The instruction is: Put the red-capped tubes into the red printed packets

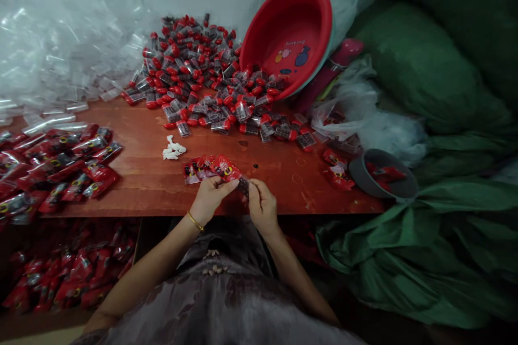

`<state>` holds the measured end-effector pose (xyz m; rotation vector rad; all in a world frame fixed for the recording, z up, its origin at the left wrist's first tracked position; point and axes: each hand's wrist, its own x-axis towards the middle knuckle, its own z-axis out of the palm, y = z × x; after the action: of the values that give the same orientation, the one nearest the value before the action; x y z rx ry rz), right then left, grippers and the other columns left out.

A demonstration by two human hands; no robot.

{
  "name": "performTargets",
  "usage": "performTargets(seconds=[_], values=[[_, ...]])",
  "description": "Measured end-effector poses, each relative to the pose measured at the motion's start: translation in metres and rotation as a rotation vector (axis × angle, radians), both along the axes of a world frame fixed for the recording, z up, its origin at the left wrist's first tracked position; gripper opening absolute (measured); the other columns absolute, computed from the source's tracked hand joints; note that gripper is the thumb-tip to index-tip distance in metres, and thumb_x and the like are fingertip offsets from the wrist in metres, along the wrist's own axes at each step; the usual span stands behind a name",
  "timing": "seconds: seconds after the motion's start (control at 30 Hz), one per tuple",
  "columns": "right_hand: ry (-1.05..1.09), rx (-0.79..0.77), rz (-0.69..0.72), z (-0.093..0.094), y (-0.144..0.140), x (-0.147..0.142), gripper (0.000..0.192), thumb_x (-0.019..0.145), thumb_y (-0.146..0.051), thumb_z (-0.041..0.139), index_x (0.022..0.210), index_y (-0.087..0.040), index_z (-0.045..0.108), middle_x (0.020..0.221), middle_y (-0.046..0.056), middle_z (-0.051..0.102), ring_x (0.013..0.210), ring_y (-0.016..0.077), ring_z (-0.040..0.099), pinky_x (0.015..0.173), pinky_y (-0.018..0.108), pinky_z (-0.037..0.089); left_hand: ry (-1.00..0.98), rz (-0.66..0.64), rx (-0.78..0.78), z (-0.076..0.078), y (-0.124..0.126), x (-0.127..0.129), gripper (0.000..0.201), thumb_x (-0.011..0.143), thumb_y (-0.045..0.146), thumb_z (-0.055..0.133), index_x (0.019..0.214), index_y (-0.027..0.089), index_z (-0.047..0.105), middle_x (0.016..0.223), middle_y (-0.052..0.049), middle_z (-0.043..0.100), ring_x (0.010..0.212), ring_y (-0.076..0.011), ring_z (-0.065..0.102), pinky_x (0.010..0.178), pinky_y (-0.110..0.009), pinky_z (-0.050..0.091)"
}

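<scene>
Close to the table's front edge, both my hands meet with fingertips pinched. My left hand (212, 197), with a gold bracelet at the wrist, is closed on the end of a printed red packet (225, 168). My right hand (263, 207) pinches a small clear container with dark contents (243, 186), between the two thumbs. Whether the container is inside the packet's mouth or only against it, I cannot tell. More flat red packets (196, 168) lie fanned out just beyond my left hand. A crumpled white tissue (174, 149) rests behind them.
Red-capped clear containers (190, 70) are heaped at the back, beside a tilted red basin (265, 38). Filled red packets (60, 167) pile up left, with clear plastic tubes (65, 38) behind. A grey bowl (358, 172) and green sacks (421, 259) are on the right.
</scene>
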<state>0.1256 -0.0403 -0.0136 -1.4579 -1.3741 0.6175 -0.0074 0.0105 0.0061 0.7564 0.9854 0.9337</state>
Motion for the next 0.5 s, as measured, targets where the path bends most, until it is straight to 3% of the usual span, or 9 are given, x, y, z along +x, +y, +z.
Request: performTargets(seconds=[0.17, 0.33, 0.4, 0.5], values=[[-0.015, -0.028, 0.075, 0.001, 0.000, -0.004, 0.025, 0.093, -0.035, 0.036, 0.095, -0.020, 0.055, 0.062, -0.001, 0.060, 0.055, 0.0134, 0.058, 0.056, 0.025, 0.046, -0.106, 0.075, -0.025, 0.000, -0.001, 0.000, 0.037, 0.047, 0.041, 0.085, 0.062, 0.013, 0.067, 0.055, 0.001, 0.062, 0.050, -0.0066, 0.050, 0.055, -0.021, 0.043], [-0.112, 0.000, -0.029, 0.001, 0.001, -0.011, 0.023, 0.090, -0.036, 0.041, 0.098, -0.021, 0.056, 0.082, 0.007, 0.066, 0.071, 0.0182, 0.062, 0.065, 0.029, 0.048, -0.184, -0.036, -0.044, -0.002, -0.007, 0.006, 0.035, 0.048, 0.036, 0.085, 0.069, 0.012, 0.070, 0.067, -0.001, 0.068, 0.061, -0.0101, 0.058, 0.067, -0.024, 0.048], [-0.042, -0.028, -0.079, 0.000, 0.002, -0.015, 0.025, 0.090, -0.038, 0.039, 0.096, -0.021, 0.056, 0.082, 0.007, 0.065, 0.071, 0.0179, 0.061, 0.063, 0.028, 0.048, -0.176, -0.049, -0.009, -0.003, -0.009, 0.009, 0.034, 0.050, 0.034, 0.085, 0.071, 0.012, 0.070, 0.069, -0.001, 0.068, 0.062, -0.0096, 0.057, 0.067, -0.024, 0.047], [0.159, -0.123, -0.047, -0.001, 0.004, -0.020, 0.028, 0.091, -0.043, 0.037, 0.091, -0.021, 0.054, 0.072, 0.002, 0.061, 0.055, 0.0127, 0.054, 0.052, 0.024, 0.045, -0.172, -0.020, 0.027, -0.003, -0.009, 0.011, 0.033, 0.054, 0.037, 0.083, 0.071, 0.013, 0.069, 0.063, 0.001, 0.065, 0.056, -0.0077, 0.053, 0.061, -0.022, 0.044]])
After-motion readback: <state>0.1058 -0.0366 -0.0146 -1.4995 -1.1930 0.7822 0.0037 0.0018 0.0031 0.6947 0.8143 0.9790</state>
